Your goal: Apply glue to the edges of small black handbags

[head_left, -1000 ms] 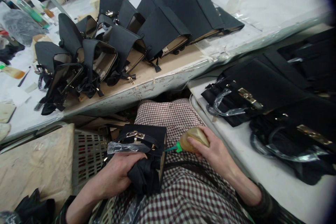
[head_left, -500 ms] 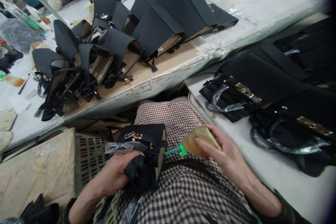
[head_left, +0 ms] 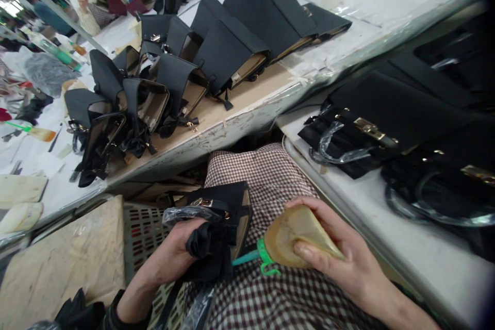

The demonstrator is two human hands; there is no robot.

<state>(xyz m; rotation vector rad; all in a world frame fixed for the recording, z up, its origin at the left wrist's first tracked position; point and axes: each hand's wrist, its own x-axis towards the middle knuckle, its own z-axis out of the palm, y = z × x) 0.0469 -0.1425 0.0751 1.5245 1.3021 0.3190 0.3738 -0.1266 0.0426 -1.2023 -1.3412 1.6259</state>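
Observation:
On my checkered lap lies a small black handbag [head_left: 222, 197] with a gold clasp and a plastic-wrapped handle. My left hand [head_left: 180, 250] grips its near part, fingers wrapped round gathered black material. My right hand [head_left: 332, 252] holds a soft bottle of amber liquid [head_left: 288, 237] with a green cap, tilted sideways. Its thin green nozzle points left, with the tip at the lower part of the bag's open side edge. Whether the tip touches the bag I cannot tell.
Several black bags [head_left: 228, 51] stand along the worktable [head_left: 216, 136] ahead. Larger black bags [head_left: 402, 108] lie on a white surface [head_left: 417, 221] at right. At left are a plastic basket [head_left: 143, 232], a covered board [head_left: 77, 247] and another glue-like bottle [head_left: 40, 134].
My right hand and the bottle have come nearer and lower, the nozzle tip moving down along the bag's edge. The bag appears slightly further right and more tilted, and the view has shifted.

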